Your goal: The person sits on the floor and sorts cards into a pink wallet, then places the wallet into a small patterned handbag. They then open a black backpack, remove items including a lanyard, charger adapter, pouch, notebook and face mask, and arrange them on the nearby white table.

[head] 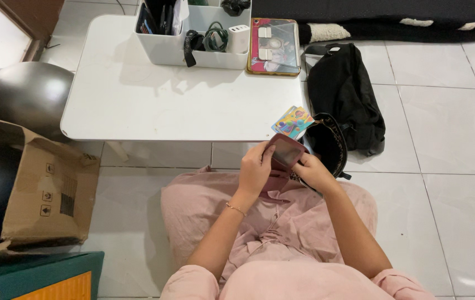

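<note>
Both hands are closed around one small dusty-pink wallet (286, 152), which I hold up over my lap just short of the desk (137, 105) edge; the left hand (255, 168) wraps its left side with the thumb on the front, and the right hand (313, 170) cups it from below and behind, so the wallet tilts toward me where I can look into it. A fan of colourful cards (293, 121) lies at the near right corner of the desk, just beyond the wallet, close enough to reach without shifting my seat on the tiled floor (448, 166). A small dark pouch (326, 141) sits open right beside my right hand, and a black backpack (342, 91) lies on the floor past it. Farther back on the desk stand a white organiser box (193, 53) with cables and a tablet (273, 45), well apart from my hands. A cardboard box (37, 189) sits to my left.
</note>
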